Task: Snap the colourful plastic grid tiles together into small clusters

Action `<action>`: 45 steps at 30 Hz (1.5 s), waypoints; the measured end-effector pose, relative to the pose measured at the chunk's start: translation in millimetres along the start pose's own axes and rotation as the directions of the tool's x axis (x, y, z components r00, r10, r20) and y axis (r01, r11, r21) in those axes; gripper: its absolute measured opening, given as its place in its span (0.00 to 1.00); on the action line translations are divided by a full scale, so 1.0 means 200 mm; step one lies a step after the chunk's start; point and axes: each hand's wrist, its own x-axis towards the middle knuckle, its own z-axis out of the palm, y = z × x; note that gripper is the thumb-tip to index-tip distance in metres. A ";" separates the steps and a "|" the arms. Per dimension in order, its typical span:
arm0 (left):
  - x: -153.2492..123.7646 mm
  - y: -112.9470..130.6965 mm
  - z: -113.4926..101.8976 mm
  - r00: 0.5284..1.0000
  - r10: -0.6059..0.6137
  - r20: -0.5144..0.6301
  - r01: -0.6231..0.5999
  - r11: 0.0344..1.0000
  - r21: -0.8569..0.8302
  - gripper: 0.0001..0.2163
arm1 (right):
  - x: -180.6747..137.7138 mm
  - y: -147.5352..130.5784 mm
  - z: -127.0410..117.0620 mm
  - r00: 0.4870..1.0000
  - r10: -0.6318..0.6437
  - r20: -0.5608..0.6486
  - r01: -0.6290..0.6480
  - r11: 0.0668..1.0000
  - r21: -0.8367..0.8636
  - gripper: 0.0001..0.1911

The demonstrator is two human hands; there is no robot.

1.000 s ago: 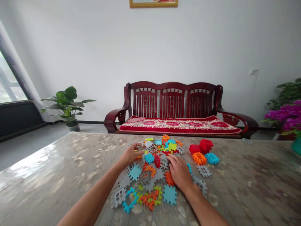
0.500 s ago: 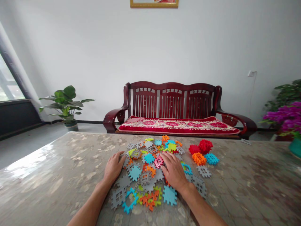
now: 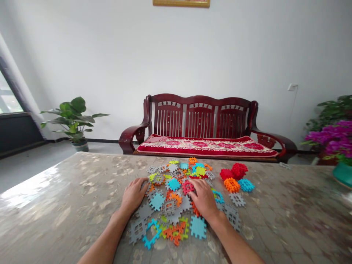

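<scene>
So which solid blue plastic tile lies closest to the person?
The solid blue toothed tile at the pile's near edge; the other blue ones sit farther back.

The top edge cuts off the picture frame (image 3: 181, 3). The right hand (image 3: 205, 200) covers part of 1 red tile (image 3: 186, 186).

Our left hand (image 3: 134, 193) and right hand (image 3: 204, 198) are bare; our left forearm (image 3: 107, 237) and right forearm (image 3: 234, 242) are unsleeved too, down to the view's edge at 6 o'clock.
</scene>
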 end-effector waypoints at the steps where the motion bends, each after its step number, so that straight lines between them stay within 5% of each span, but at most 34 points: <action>1: 0.00 0.00 0.00 1.000 0.001 -0.001 -0.001 1.000 -0.001 0.19 | 0.00 0.01 -0.01 1.000 0.007 -0.006 -0.007 1.000 -0.005 0.22; 11: 0.02 -0.03 0.01 0.999 0.026 -0.018 -0.026 1.000 0.006 0.19 | 0.05 0.20 -0.14 0.938 0.265 -0.225 -0.220 0.953 0.207 0.22; 17: 0.03 -0.04 0.02 0.999 0.043 -0.025 -0.043 0.999 0.017 0.19 | 0.11 0.52 -0.32 0.815 0.432 -0.387 -0.273 0.874 0.402 0.29; 24: 0.04 -0.05 0.02 0.999 0.040 -0.015 -0.040 0.999 0.011 0.20 | 0.12 0.94 -0.56 0.687 0.542 -0.484 -0.433 0.840 0.326 0.34; 31: 0.05 -0.06 0.04 0.999 0.050 -0.012 -0.049 0.998 0.031 0.21 | 0.07 1.12 -0.60 0.714 0.539 -0.448 -0.520 0.836 0.176 0.32; 45: 0.04 -0.05 0.03 0.999 0.050 -0.011 -0.050 0.997 0.067 0.21 | 0.06 1.14 -0.56 0.723 0.520 -0.456 -0.505 0.847 0.164 0.30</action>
